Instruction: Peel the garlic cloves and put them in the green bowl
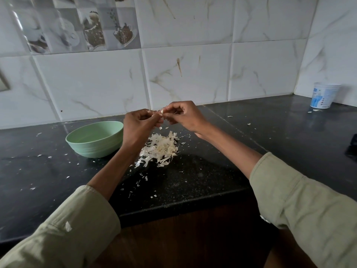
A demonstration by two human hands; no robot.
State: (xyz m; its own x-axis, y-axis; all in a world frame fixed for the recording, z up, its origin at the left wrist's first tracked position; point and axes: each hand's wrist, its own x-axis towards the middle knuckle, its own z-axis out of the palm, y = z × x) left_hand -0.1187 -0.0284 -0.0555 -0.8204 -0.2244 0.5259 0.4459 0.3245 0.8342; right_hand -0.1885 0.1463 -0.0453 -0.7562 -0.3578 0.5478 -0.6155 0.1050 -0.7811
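A small pale garlic clove is held in the air between both hands above the black counter. My left hand pinches it from the left with curled fingers. My right hand pinches it from the right with thumb and fingertips. The green bowl stands on the counter just left of my left hand; what lies inside it is hidden by its wall. A heap of white garlic skins lies on the counter below the hands.
The black counter carries scattered skin flakes. A white and blue plastic tub stands in the far right corner. A dark object lies at the right edge. The tiled wall rises behind; the counter's front edge runs below the peel heap.
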